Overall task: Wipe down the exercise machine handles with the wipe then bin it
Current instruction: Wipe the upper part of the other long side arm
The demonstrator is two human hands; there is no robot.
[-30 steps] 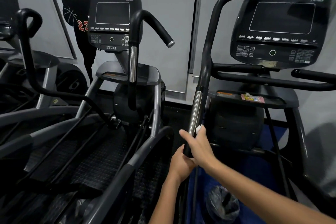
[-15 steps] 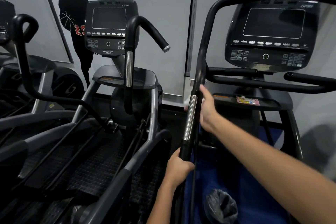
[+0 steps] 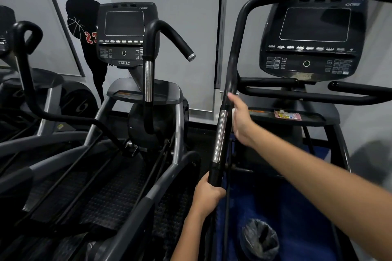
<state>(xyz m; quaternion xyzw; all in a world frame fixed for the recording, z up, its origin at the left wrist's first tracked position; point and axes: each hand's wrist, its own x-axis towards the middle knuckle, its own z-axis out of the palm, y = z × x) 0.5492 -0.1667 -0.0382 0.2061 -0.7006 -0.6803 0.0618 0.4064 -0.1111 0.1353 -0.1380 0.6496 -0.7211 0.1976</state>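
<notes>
The long handle [image 3: 230,82] of the right-hand machine is a curved tube, matte black rubber above and a polished chrome sleeve lower down, ending in another black section. The person's left hand [image 3: 209,196] is wrapped tight round that lower black section, just under the chrome. The right hand [image 3: 240,119] sits higher, where chrome meets rubber, its fingers curled round the far side of the tube and pressing a white wipe [image 3: 233,110] against it (only a small scrap shows by the palm). On the blue floor mat below stands a small bin [image 3: 259,239] lined with a crinkled, glossy bag; what is inside it I cannot tell. A pink packet [image 3: 287,115] lies on the machine's dark tray [image 3: 314,119].
</notes>
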